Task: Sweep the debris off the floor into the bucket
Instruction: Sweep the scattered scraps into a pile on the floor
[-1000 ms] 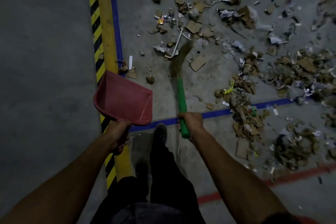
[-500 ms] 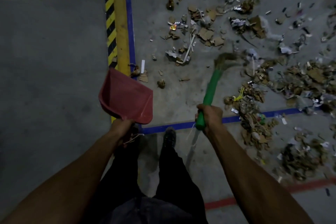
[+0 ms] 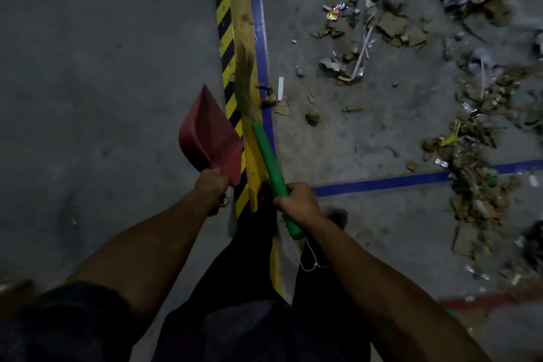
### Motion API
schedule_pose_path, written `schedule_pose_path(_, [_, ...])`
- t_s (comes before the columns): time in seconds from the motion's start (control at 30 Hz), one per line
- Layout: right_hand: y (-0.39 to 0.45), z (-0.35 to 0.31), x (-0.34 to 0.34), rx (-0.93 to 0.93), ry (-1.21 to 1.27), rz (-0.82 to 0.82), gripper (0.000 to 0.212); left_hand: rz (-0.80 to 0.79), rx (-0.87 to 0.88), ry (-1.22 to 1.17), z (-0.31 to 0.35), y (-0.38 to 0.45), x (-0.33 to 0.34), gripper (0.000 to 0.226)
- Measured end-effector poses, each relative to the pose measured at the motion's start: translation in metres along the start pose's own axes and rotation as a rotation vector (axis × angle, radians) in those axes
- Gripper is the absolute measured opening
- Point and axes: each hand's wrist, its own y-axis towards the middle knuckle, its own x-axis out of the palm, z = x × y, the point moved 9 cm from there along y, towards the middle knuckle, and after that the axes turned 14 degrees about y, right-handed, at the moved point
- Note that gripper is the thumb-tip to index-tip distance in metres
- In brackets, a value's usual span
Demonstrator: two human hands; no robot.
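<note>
Left hand (image 3: 212, 185) grips red dustpan (image 3: 210, 138), centre frame; right hand (image 3: 296, 204) grips green-handled broom (image 3: 266, 153). Debris (image 3: 382, 26) scattered upper right; bucket unseen. Advised: short, low strokes toward a grounded dustpan lip.

Dim, underexposed scene; colours muted. Broom bristles (image 3: 244, 76) smeared by motion blur. Debris (image 3: 476, 156) at right edge soft, streaked. Wide-angle bending at borders. Lower frame nearly black.

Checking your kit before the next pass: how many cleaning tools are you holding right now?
2. A red dustpan in the left hand, and a green-handled broom in the right hand. No bucket in view.
</note>
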Motion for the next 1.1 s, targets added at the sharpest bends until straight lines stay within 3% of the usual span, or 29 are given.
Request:
schedule_pose_path(0.1, [0.021,0.009,-0.005,0.13,0.17,0.04,0.009,0.003,-0.013,-0.001,-0.001,0.011,-0.012,0.027])
schedule_pose_path(0.2, [0.034,0.02,-0.042,0.228,0.457,0.216,0.012,-0.002,-0.035,-0.034,-0.004,0.021,-0.018,0.029])
schedule_pose_path(0.37, [0.029,0.011,-0.102,0.172,0.627,0.431,0.008,0.009,-0.019,-0.069,-0.003,0.029,-0.028,0.027])
schedule_pose_path(0.5, [-0.002,0.004,-0.073,0.059,0.486,0.385,0.013,0.024,-0.001,-0.07,-0.002,0.031,-0.039,0.031])
schedule_pose_path(0.7, [-0.012,-0.018,0.036,-0.003,0.319,0.082,0.03,0.057,-0.04,-0.084,-0.011,0.04,-0.057,0.039])
schedule_pose_path(0.87, [0.044,-0.048,0.063,0.02,0.079,-0.003,0.018,0.052,-0.04,-0.089,-0.013,0.046,-0.064,0.042])
schedule_pose_path(1.0, [0.085,-0.044,0.027,0.21,0.377,0.102,0.037,0.049,-0.035,-0.112,-0.009,0.047,-0.063,0.03])
schedule_pose_path(1.1, [0.09,-0.045,-0.032,0.238,0.642,0.294,0.034,-0.031,-0.025,-0.204,0.002,0.045,-0.052,0.014])
